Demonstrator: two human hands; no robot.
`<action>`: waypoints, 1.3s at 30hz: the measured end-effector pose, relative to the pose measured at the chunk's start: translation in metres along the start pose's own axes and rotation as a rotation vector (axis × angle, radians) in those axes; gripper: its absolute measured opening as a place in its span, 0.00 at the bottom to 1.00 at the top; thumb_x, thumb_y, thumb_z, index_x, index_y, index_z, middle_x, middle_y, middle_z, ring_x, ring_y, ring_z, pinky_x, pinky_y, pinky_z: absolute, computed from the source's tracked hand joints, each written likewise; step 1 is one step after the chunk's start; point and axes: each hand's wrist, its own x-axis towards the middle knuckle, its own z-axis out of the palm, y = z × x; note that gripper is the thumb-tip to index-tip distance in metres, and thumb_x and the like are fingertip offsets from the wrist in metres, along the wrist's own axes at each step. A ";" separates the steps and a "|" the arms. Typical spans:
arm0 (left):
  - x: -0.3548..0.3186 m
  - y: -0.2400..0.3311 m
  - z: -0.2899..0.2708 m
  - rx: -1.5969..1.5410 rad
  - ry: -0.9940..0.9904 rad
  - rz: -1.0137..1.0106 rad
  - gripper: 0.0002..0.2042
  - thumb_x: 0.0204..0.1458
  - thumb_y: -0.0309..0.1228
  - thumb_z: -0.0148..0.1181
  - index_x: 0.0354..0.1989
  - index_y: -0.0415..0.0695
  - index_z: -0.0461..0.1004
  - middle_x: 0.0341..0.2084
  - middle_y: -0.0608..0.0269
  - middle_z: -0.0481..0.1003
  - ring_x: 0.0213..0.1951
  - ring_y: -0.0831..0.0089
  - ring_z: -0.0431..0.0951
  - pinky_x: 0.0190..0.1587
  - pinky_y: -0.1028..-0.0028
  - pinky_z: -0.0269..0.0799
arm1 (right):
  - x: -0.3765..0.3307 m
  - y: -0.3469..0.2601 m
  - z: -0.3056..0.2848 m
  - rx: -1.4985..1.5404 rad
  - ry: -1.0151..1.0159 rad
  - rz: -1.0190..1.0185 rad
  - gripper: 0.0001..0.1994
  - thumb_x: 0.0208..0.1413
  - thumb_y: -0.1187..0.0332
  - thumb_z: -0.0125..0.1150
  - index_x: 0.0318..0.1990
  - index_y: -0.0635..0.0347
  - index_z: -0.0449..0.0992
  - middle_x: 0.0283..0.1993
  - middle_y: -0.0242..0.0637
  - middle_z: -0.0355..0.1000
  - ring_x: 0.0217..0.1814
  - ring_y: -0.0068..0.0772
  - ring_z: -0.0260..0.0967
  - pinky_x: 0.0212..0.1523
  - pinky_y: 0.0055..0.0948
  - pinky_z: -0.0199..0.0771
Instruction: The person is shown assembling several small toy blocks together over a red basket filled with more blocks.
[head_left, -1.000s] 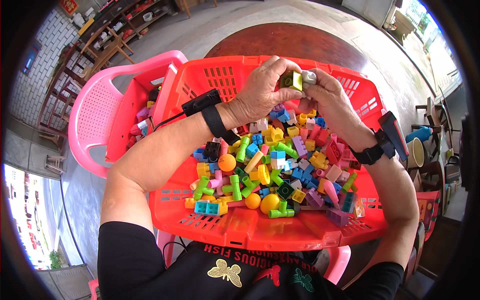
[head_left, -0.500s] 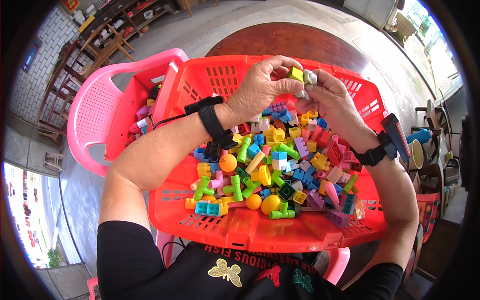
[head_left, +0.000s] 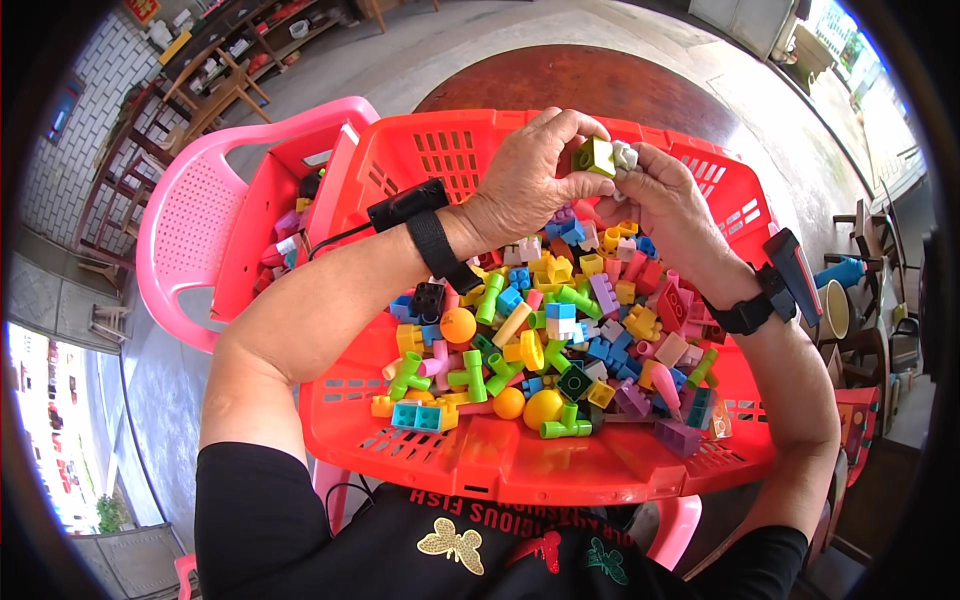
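Note:
Above the far part of a red plastic basket (head_left: 490, 470), both of my hands come close together. My left hand (head_left: 525, 185) pinches a lime-green toy building block (head_left: 599, 156) between thumb and fingers. Against its right side, my right hand (head_left: 672, 195) grips a small lumpy white piece (head_left: 624, 157); whether this is soft cloth or a toy part I cannot tell. Many coloured blocks, green pipe pieces (head_left: 473, 374) and orange balls (head_left: 458, 325) fill the basket below. My curled fingers partly hide both held things.
To the left, a pink plastic chair (head_left: 190, 215) bears a smaller red basket (head_left: 262, 225) with more toy pieces. Beyond the large basket stands a round brown table (head_left: 570, 85). A black cable runs from the device on my left wrist (head_left: 408, 203).
The lime-green block has turned in my left fingers, and the white piece has shifted slightly right. Both hands stay close together over the basket.

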 end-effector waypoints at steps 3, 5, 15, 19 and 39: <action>-0.003 -0.005 0.003 -0.194 0.003 -0.162 0.21 0.49 0.39 0.64 0.46 0.41 0.67 0.37 0.64 0.72 0.40 0.78 0.72 0.43 0.75 0.68 | -0.001 -0.003 0.003 -0.070 0.036 -0.017 0.08 0.60 0.71 0.49 0.41 0.66 0.67 0.34 0.37 0.71 0.33 0.24 0.73 0.35 0.22 0.75; -0.002 -0.010 0.004 -0.314 0.013 -0.206 0.21 0.50 0.40 0.62 0.46 0.41 0.66 0.36 0.64 0.72 0.38 0.80 0.71 0.41 0.77 0.68 | -0.001 -0.004 0.006 -0.107 0.052 -0.039 0.07 0.59 0.71 0.49 0.41 0.66 0.67 0.35 0.38 0.72 0.33 0.25 0.73 0.34 0.22 0.75; -0.008 0.001 0.006 -0.588 -0.113 -0.366 0.21 0.54 0.42 0.59 0.49 0.42 0.64 0.34 0.68 0.70 0.32 0.86 0.67 0.28 0.85 0.63 | 0.001 0.001 0.004 -0.114 0.043 -0.121 0.07 0.56 0.77 0.48 0.42 0.67 0.66 0.35 0.40 0.72 0.35 0.28 0.73 0.35 0.25 0.76; -0.009 0.007 0.007 -0.584 -0.093 -0.254 0.17 0.51 0.33 0.62 0.45 0.40 0.64 0.37 0.62 0.72 0.41 0.77 0.72 0.46 0.74 0.71 | 0.003 0.000 0.003 -0.056 0.072 -0.120 0.07 0.55 0.78 0.48 0.42 0.67 0.65 0.37 0.40 0.71 0.35 0.30 0.73 0.34 0.25 0.77; -0.004 -0.001 0.002 -0.211 -0.077 -0.079 0.22 0.52 0.45 0.59 0.44 0.41 0.64 0.37 0.63 0.70 0.43 0.76 0.70 0.48 0.73 0.65 | -0.001 0.002 0.007 -0.190 0.071 0.019 0.06 0.56 0.74 0.50 0.39 0.66 0.65 0.32 0.40 0.71 0.29 0.28 0.74 0.28 0.24 0.76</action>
